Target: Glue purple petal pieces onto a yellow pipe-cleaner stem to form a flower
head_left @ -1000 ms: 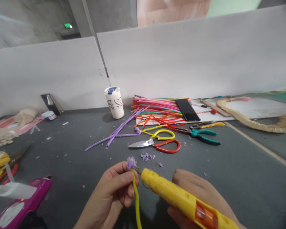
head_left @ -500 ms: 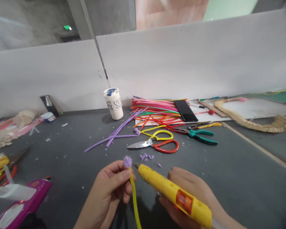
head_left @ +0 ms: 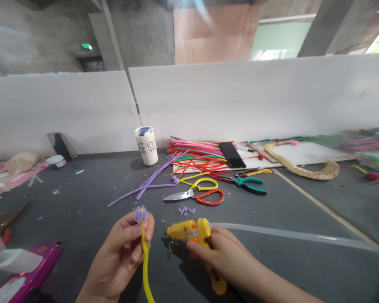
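My left hand (head_left: 123,248) pinches a pipe-cleaner flower, its fuzzy purple head (head_left: 141,213) facing up and its yellow stem (head_left: 145,265) hanging toward me. In my right hand (head_left: 224,252) is a yellow hot glue gun (head_left: 185,230), its nozzle pointing left and apart from the flower. A long clear glue stick (head_left: 287,233) sticks out of the gun's back end to the right. Beyond the hands lie purple clippings (head_left: 187,211) and scissors (head_left: 180,196) with one yellow and one red handle.
Purple pipe cleaners (head_left: 154,179), a bundle of coloured ones (head_left: 198,151), a black phone (head_left: 232,155) and green-handled pliers (head_left: 252,184) lie farther back. A white cup (head_left: 147,147) stands near the partition (head_left: 224,101). At left is a magenta glue-gun stand (head_left: 44,269); at right, a tan curved strip (head_left: 303,170).
The glue gun has drawn away from the flower head, and my right hand has turned it so the nozzle points left. My left hand still holds the flower, now lower left in view.
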Demonstrator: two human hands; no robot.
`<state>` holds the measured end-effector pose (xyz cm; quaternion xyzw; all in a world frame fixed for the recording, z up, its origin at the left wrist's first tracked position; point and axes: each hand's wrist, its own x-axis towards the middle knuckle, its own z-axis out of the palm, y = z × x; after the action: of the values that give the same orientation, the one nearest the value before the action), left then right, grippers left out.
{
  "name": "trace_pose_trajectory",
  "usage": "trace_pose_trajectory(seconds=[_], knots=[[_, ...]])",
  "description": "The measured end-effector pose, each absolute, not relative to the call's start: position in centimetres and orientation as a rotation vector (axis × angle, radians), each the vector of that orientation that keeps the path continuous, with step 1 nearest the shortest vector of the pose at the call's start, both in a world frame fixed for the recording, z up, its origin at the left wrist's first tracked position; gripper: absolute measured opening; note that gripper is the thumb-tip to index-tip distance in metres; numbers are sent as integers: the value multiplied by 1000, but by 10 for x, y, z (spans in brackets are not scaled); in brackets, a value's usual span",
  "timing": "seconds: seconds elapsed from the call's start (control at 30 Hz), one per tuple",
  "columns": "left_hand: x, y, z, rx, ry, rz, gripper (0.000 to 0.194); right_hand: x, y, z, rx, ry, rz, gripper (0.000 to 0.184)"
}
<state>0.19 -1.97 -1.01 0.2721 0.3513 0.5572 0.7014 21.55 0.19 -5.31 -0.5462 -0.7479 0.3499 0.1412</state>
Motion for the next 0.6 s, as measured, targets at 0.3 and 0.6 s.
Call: trace_pose_trajectory(seconds=[0.3,0.6], knots=[[0,-17,-18,633,784,1207,23,202,-3,-45,-1715,-2604,535,48],[1,-16,-23,630,761,1152,21,217,53,-25,-1662,-2692,289,20]])
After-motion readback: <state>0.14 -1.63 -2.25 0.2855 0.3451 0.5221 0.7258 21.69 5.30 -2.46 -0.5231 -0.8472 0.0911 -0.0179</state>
